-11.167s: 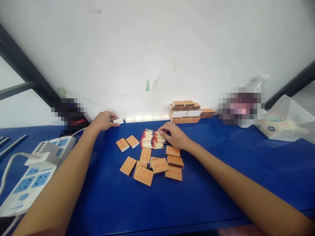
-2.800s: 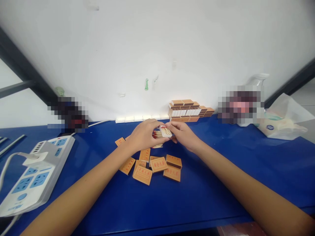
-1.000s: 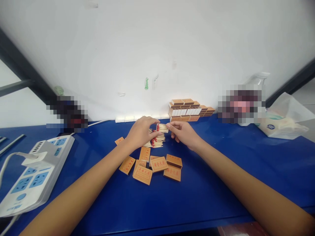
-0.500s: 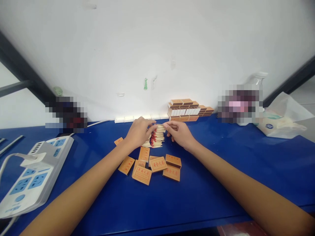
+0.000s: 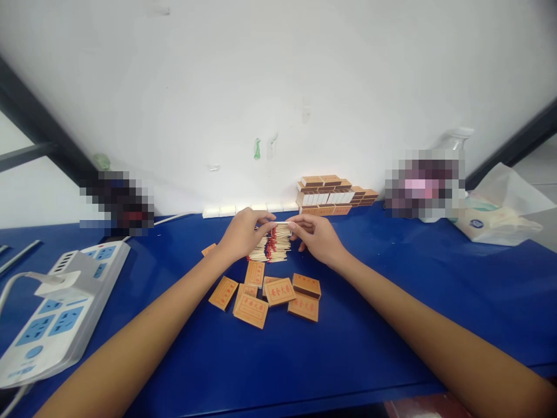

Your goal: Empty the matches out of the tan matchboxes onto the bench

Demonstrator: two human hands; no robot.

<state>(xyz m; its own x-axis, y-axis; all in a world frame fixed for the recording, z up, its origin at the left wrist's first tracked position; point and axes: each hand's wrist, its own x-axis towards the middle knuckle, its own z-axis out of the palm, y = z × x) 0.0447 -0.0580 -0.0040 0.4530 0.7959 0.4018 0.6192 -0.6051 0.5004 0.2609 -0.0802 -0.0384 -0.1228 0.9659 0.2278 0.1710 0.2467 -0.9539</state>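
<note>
Your left hand (image 5: 241, 237) and right hand (image 5: 317, 237) pinch one small bundle of matches (image 5: 282, 226); pale sticks, red heads, pile of matches (image 5: 270, 251) directly beneath.

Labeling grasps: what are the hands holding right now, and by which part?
Both hands pinch a small bundle of matches above the match pile: left hand at its left end, right hand at its right end.

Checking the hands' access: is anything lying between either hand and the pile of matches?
Nothing visible. The left hand and right hand already meet at the heap of red-tipped wooden matches; the orange cardboard matchboxes lie nearer the person.
</note>
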